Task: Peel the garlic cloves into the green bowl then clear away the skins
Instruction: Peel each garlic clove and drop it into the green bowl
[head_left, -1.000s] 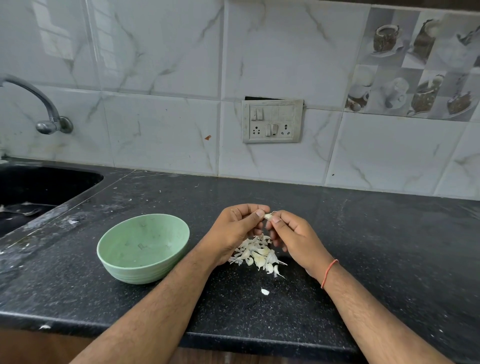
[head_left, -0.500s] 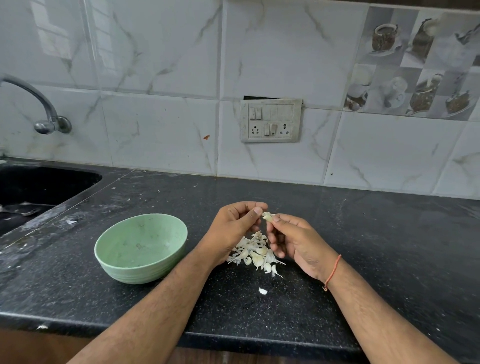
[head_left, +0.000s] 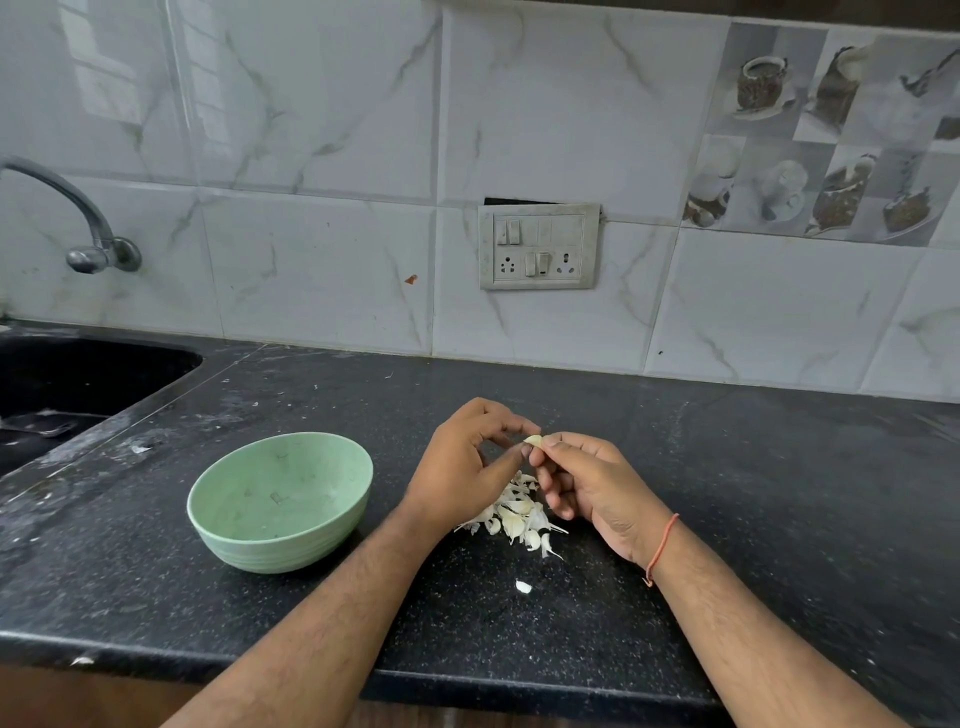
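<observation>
Right of the green bowl (head_left: 280, 501), above the heap of garlic skins (head_left: 514, 517) on the black table (head_left: 727, 493): one garlic clove (head_left: 533, 441), pinched at the fingertips of the right hand (head_left: 592, 483), small and pale, long axis pointing left toward the left hand (head_left: 467, 467). Left thumb and forefinger curled close at the clove's free tip, apparently picking at skin; contact too fine to confirm. Bowl lying left of the grip, nearer the left hand, seemingly holding no cloves. Likely next: strip, then carry leftward to the bowl.

Both hands (head_left: 524, 467) pinch garlic clove (head_left: 533, 441) (green bowl (head_left: 280, 501) nr left).
</observation>
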